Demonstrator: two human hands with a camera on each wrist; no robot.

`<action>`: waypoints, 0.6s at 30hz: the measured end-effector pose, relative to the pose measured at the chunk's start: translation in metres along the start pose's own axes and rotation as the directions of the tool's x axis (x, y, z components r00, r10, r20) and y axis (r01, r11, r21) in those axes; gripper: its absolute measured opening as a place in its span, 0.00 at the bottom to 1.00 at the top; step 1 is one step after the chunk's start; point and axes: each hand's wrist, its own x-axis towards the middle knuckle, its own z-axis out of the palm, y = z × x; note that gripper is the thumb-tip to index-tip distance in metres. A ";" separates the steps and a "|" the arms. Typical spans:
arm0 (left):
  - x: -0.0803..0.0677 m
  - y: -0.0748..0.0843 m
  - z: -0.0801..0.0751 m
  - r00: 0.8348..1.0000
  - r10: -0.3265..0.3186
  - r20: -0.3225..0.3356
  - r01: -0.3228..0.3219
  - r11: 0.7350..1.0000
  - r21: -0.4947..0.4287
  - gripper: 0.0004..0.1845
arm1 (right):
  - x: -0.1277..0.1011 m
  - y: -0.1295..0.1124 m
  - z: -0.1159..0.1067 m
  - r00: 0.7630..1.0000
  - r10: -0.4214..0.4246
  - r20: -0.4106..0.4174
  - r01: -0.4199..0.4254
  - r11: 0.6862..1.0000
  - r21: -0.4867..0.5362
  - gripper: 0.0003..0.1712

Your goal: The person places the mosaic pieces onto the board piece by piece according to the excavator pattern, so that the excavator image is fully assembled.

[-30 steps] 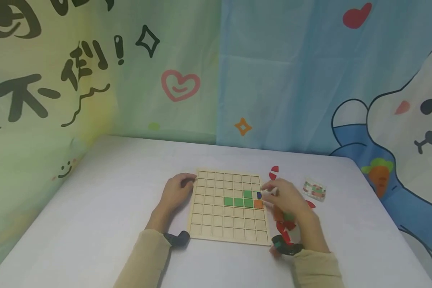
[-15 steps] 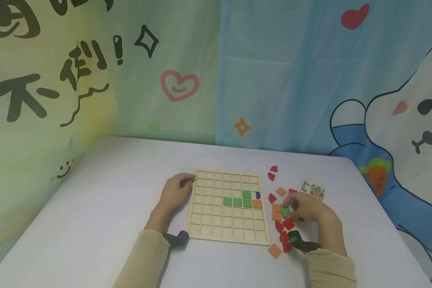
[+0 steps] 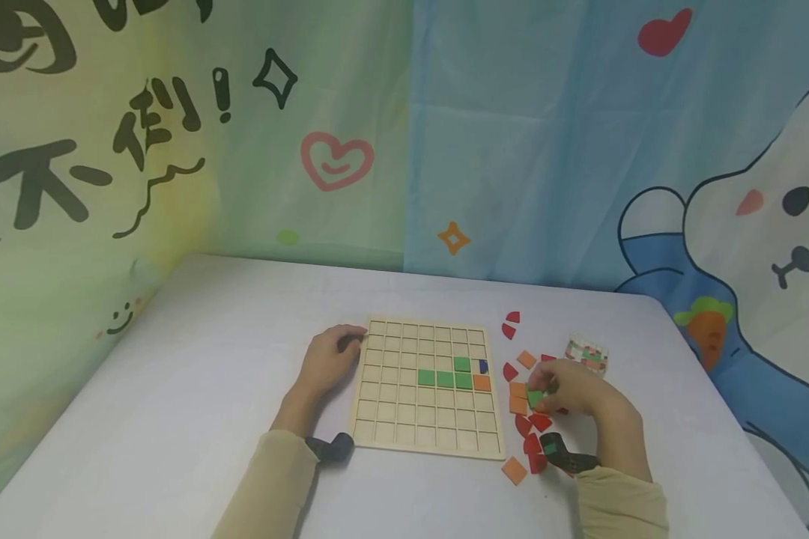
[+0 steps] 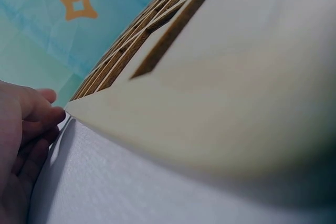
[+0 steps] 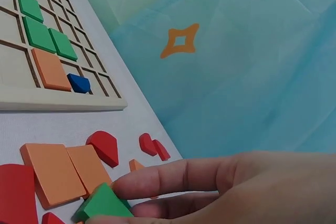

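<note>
A wooden grid board (image 3: 384, 412) lies on the table, with several green square tiles (image 3: 446, 379), an orange tile (image 3: 482, 382) and a half-round blue piece (image 3: 483, 366) in its cells. At its left edge, my left hand (image 3: 330, 359) touches the rim with bent fingertips; the left wrist view shows these fingertips (image 4: 55, 115) against the board's corner. To the right of the board, my right hand (image 3: 575, 385) pinches a green tile (image 5: 107, 205) between thumb and forefinger, low over the loose pieces. Part of this tile is hidden by the fingers.
Loose orange tiles (image 3: 517, 405) and red rounded wedges (image 3: 532, 443) lie scattered along the board's right side. Farther right is a small patterned card (image 3: 588, 353). Printed cloth (image 3: 512, 150) hangs behind the white table (image 3: 243, 314).
From the board's right edge beside the blue piece, my right hand has moved right and nearer to me, onto a green tile among the loose pieces. My left hand stays put.
</note>
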 end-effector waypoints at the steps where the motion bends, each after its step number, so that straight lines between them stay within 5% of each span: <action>1: 0.000 0.000 0.000 1.000 0.001 0.000 -0.001 1.000 -0.002 0.16 | 0.000 0.000 0.000 1.000 0.000 0.001 0.000 1.000 0.011 0.14; 8: 0.000 -0.001 0.000 0.999 -0.038 0.025 0.037 0.999 0.016 0.15 | -0.001 0.003 0.000 1.000 -0.011 -0.009 0.011 1.000 0.022 0.12; 13: 0.001 -0.001 0.000 0.999 -0.034 0.028 0.034 0.999 0.011 0.16 | 0.002 -0.003 -0.003 0.990 -0.047 -0.134 0.048 0.999 0.009 0.18; 18: 0.002 -0.001 0.002 1.000 -0.022 0.010 0.022 1.000 0.006 0.16 | 0.012 -0.030 0.005 0.913 -0.191 -0.359 0.215 0.976 0.028 0.18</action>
